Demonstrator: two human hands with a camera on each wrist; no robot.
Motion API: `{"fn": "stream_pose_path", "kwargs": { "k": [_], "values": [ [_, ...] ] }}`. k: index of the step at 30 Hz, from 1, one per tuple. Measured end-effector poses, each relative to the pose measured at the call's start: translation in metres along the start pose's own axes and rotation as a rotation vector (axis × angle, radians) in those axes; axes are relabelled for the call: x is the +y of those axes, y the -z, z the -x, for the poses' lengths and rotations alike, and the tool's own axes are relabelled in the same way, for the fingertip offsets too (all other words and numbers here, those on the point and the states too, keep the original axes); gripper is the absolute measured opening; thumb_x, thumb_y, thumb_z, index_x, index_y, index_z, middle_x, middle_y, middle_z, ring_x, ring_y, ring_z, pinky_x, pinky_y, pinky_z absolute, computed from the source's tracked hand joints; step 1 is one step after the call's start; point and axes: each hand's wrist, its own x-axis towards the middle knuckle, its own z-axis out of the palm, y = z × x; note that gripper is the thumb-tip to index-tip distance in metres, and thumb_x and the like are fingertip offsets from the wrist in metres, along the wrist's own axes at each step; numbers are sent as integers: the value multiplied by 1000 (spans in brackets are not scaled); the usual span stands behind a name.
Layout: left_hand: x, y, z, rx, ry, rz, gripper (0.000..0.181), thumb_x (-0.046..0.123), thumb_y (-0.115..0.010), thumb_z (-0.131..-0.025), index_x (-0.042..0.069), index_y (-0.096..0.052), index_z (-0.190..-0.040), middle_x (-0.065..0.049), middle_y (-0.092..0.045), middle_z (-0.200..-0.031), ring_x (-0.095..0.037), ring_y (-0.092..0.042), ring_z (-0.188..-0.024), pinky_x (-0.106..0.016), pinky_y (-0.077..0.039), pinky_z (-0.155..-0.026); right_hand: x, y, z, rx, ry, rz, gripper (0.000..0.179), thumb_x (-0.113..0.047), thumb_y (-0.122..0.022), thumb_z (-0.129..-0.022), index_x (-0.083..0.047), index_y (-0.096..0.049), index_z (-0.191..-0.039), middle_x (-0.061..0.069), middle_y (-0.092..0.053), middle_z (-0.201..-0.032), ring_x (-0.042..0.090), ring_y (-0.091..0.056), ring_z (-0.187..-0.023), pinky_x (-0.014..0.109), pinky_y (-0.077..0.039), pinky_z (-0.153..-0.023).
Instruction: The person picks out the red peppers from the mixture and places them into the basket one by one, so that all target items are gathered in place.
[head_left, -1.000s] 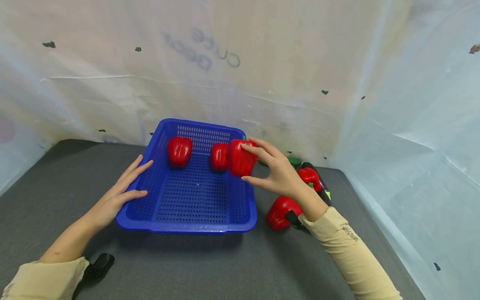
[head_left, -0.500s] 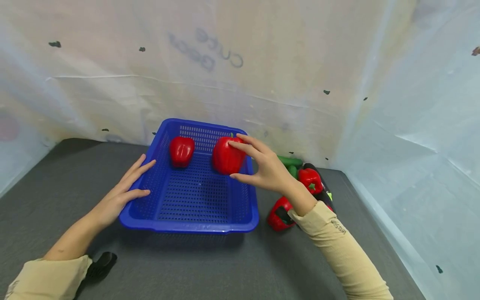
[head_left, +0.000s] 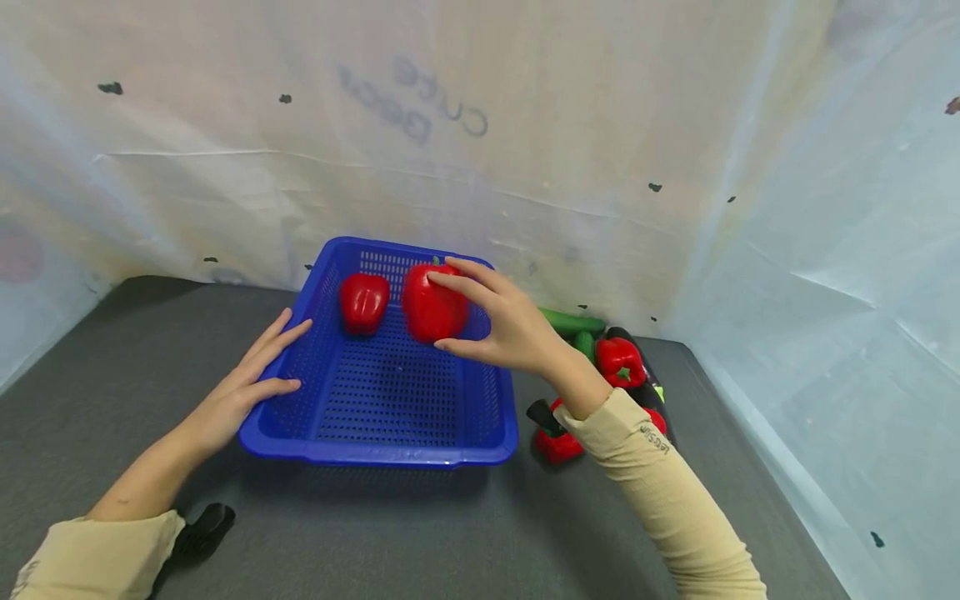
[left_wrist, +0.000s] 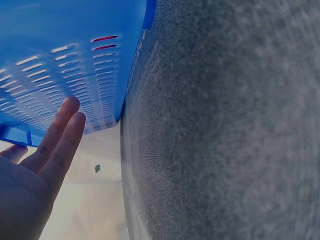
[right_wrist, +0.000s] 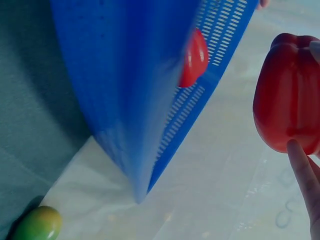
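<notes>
My right hand [head_left: 513, 325] grips a red bell pepper [head_left: 433, 304] between thumb and fingers, over the right part of a blue perforated basket [head_left: 375, 456]. In the right wrist view the gripped bell pepper hangs outside the visible basket wall, with a fingertip against its skin. Another red bell pepper [head_left: 364, 304] lies inside, near the back left corner. My left hand [head_left: 240, 392] rests at the basket's left rim with fingers straight and spread. The left wrist view shows two of its fingers [left_wrist: 65, 137] along the outer slotted wall. The basket floor behind the held pepper is hidden.
Right of the basket lie cucumbers [head_left: 573, 323], a red bell pepper [head_left: 619, 362], dark eggplants [head_left: 654, 398] and another red pepper [head_left: 558, 447] partly behind my right wrist. A yellow-green rounded item [right_wrist: 39, 225] shows at the table's edge. Plastic sheeting [head_left: 600, 150] hangs behind the grey table [head_left: 360, 542].
My right hand has carried the bell pepper leftward from the basket's right rim to over its inside. The second pepper in the basket has become hidden behind it. My left hand stays at the rim.
</notes>
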Motion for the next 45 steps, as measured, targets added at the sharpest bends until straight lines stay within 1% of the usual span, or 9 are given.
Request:
{"fn": "stream_pose_path", "kwargs": {
  "k": [6, 12, 18, 21, 25, 31, 36, 39, 45],
  "values": [
    [0, 0, 2, 4, -1, 11, 66, 16, -45, -97, 23, -16, -155, 1, 15, -161, -46, 16, -143, -84, -6, -93, -6, -4, -11, -23, -24, -20, 68, -31, -78, -78, -14, -52, -138, 12, -44, -145, 26, -45, -130, 36, -53, -92],
    [1, 0, 2, 8, -11, 14, 66, 15, -46, -96, 23, -16, -155, 2, 15, -161, -45, 16, -143, -84, -5, -94, -11, -12, -23, -43, -21, -48, 68, -33, -77, -79, -14, -51, -138, 11, -44, -145, 25, -44, -132, 33, -53, -91],
    [0, -5, 1, 14, -45, 36, 66, 12, -48, -95, 19, -19, -154, 3, 13, -161, -40, 17, -144, -81, 2, -98, -13, -25, -34, -78, -12, -67, 69, -33, -78, -78, -14, -51, -138, 11, -45, -144, 23, -45, -132, 29, -50, -95],
    [1, -8, -1, 13, -58, 42, 66, 11, -49, -95, 18, -21, -154, 3, 12, -162, -38, 17, -145, -79, 3, -99, -14, -31, -36, -114, -20, -59, 70, -34, -78, -78, -15, -50, -139, 10, -44, -146, 22, -43, -133, 28, -49, -97],
    [3, -10, -2, 9, -41, 33, 65, 12, -48, -96, 18, -20, -154, 3, 13, -162, -38, 17, -145, -80, 1, -99, -15, -37, -38, -155, -34, -49, 71, -34, -78, -78, -15, -49, -141, 9, -42, -147, 22, -42, -134, 28, -49, -97],
    [5, -11, -2, 11, -28, 19, 66, 14, -47, -95, 18, -19, -154, -1, 14, -162, -40, 17, -144, -81, 2, -97, -16, -47, -39, -220, -68, -41, 71, -33, -77, -79, -17, -47, -142, 8, -40, -149, 21, -41, -134, 28, -50, -95],
    [6, -11, -1, 5, -10, 16, 66, 15, -46, -96, 20, -18, -155, 0, 14, -162, -42, 15, -144, -82, -4, -96, -18, -58, -39, -269, -111, -60, 74, -32, -77, -79, -18, -44, -144, 8, -36, -152, 22, -38, -136, 31, -50, -96],
    [6, -10, -1, 7, -5, 12, 65, 16, -45, -96, 20, -17, -155, 0, 15, -162, -44, 14, -144, -83, -7, -96, -19, -64, -40, -289, -120, -64, 74, -31, -77, -79, -18, -44, -144, 8, -36, -152, 23, -37, -137, 33, -50, -97],
    [5, -10, 0, 10, -14, 12, 64, 16, -45, -96, 19, -18, -155, -1, 14, -162, -43, 14, -144, -82, -4, -96, -19, -75, -41, -366, -130, -34, 76, -34, -76, -79, -18, -42, -145, 9, -36, -152, 24, -38, -137, 38, -46, -102]
  ]
}}
